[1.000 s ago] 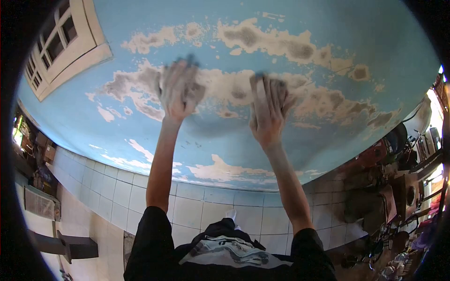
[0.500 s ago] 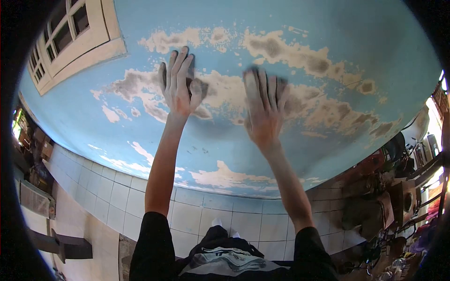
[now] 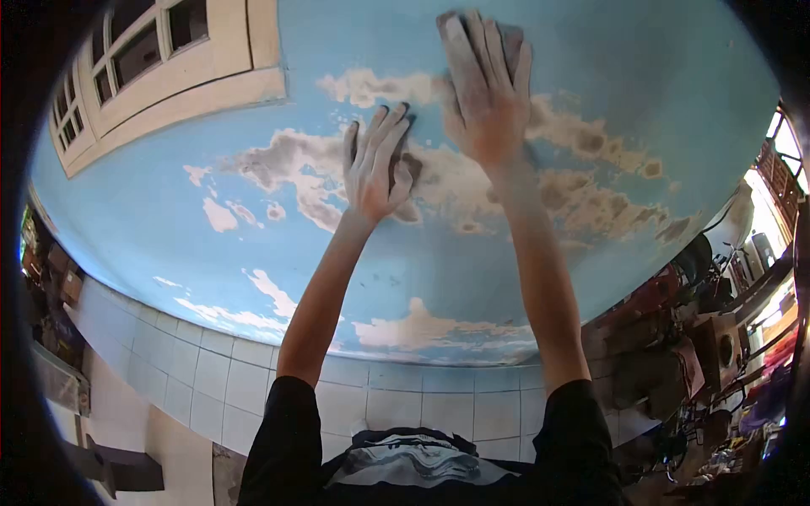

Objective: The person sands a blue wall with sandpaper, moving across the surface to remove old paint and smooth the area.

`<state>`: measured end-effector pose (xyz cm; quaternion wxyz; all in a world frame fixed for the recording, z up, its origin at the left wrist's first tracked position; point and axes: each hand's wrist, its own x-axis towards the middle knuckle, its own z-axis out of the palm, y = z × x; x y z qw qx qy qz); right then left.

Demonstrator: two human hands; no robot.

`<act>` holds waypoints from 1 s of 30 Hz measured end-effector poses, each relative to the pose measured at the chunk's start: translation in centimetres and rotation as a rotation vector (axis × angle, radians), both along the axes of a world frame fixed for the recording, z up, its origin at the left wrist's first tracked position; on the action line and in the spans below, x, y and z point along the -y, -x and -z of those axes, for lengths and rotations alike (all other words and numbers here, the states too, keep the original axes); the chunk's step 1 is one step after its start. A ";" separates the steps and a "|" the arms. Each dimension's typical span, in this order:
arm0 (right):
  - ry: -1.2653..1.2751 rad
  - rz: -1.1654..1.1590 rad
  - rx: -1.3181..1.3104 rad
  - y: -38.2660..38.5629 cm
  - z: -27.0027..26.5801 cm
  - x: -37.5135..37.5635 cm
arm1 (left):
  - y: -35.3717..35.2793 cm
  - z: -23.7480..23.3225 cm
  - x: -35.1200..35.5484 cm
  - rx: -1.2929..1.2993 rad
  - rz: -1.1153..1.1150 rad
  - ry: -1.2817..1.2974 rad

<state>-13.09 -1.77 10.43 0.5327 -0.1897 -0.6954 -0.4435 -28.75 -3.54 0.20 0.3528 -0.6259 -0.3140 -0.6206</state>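
A pale blue wall (image 3: pixel 337 270) with whitish and grey bare patches fills the view. My left hand (image 3: pixel 377 173), dusty with white powder, lies on it with fingers stretched and apart, over a bare patch at mid-height. Higher up and to the right, my right hand (image 3: pixel 489 93) presses a grey-brown sheet, which looks like sandpaper (image 3: pixel 511 40), against the wall. Its edges show past the fingertips and between the fingers; the palm hides the rest. White dust covers the right hand as well.
A cream-framed window (image 3: pixel 186 67) is set in the wall at upper left. White tiles (image 3: pixel 405 409) run along the floor below. Several stored items, including a brown box (image 3: pixel 717 347), crowd the right side. A dark bench-like object (image 3: pixel 126 468) stands at lower left.
My right hand has slid up the wall with the sandpaper, from the middle patches to above the upper ones. My left hand stays at about the same wall spot; the view has shifted.
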 end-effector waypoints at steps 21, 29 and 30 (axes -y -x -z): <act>0.103 -0.002 0.471 1.9 -2.2 1.4 | 9.9 -10.3 0.6 -0.077 -0.073 -0.038; -0.220 0.249 0.024 6.0 -10.4 0.5 | 9.4 -10.4 0.7 -0.065 -0.162 -0.053; -0.137 0.234 0.054 5.9 -9.1 0.6 | 9.4 -10.3 0.7 -0.049 -0.165 -0.054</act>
